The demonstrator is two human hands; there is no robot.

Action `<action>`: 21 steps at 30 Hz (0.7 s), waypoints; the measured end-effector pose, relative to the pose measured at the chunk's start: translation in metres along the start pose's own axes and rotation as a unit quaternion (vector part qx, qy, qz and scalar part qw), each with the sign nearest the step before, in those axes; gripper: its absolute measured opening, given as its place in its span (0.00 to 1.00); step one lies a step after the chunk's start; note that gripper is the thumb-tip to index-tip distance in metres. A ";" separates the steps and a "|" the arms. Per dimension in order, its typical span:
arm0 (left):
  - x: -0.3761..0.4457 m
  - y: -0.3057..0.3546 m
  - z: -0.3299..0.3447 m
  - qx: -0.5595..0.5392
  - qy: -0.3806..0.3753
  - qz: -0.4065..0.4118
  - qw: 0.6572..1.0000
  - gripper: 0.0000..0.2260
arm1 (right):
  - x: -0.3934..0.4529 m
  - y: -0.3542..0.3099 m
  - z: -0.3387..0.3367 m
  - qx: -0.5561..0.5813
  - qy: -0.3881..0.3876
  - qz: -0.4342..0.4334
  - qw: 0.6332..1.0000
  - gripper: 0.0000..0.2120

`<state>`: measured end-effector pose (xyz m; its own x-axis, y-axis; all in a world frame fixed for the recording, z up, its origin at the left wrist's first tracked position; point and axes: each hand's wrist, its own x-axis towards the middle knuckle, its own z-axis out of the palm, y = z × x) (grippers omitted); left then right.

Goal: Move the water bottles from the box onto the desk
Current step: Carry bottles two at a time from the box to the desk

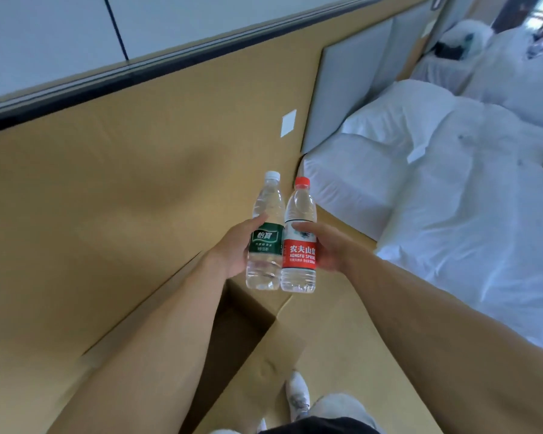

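at the bottom edge, closest in, a white shoe (297,395) stands on the tan floor (351,364), with a strip of dark clothing below it at the frame's edge. both bare forearms reach up and forward from there.

under the arms lies the box (232,336), open, its inside dark and shadowed; its cardboard flaps spread to the left and right. what is inside it cannot be made out.

above the box, the left hand (232,250) grips the green bottle (265,236), fingers curled round the label from the left, thumb tip lying at the top edge of the label. the right hand (328,249) grips the red bottle (299,242), fingers wrapped round its right side, thumb across the top of the red label. both bottles are upright, held in the air side by side, their bodies touching or very nearly so. the green one has a white cap, the red one a red cap; both look full of clear water. no desk shows in this view.

behind the bottles rises a tan wall (123,170) carrying a small white plate (288,123), and above it pale panels split by a dark band. to the right a bed (452,198) with white pillows and a rumpled white duvet runs away from the viewer, set against a grey padded headboard (348,89). farther off, top right, more white bedding and a dark object show, too blurred to tell.
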<state>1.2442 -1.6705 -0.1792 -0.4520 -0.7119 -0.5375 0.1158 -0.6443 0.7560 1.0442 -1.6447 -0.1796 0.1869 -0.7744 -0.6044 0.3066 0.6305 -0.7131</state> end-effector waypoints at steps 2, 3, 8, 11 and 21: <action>0.007 -0.003 0.022 0.031 -0.030 -0.006 0.999 0.19 | -0.015 0.003 -0.020 0.013 0.028 -0.010 0.999 0.24; 0.011 -0.006 0.033 0.045 -0.049 -0.006 0.998 0.18 | -0.024 0.004 -0.031 0.020 0.044 -0.018 0.999 0.24; 0.031 -0.024 0.097 0.112 -0.150 -0.006 0.982 0.15 | -0.075 0.016 -0.090 0.070 0.108 -0.065 0.989 0.27; 0.037 -0.038 0.148 0.147 -0.177 -0.017 0.973 0.16 | -0.117 0.027 -0.127 0.101 0.135 -0.094 0.981 0.30; 0.022 -0.125 0.342 0.231 -0.251 -0.075 0.937 0.29 | -0.282 0.097 -0.253 0.183 0.225 -0.180 0.940 0.28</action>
<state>0.9172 -1.5101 -0.1575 -0.8049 -0.3279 -0.4947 -0.3248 -0.4542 0.8296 0.7854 -1.3520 -0.1678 -0.3789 -0.7820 -0.4948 0.5904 0.2075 -0.7800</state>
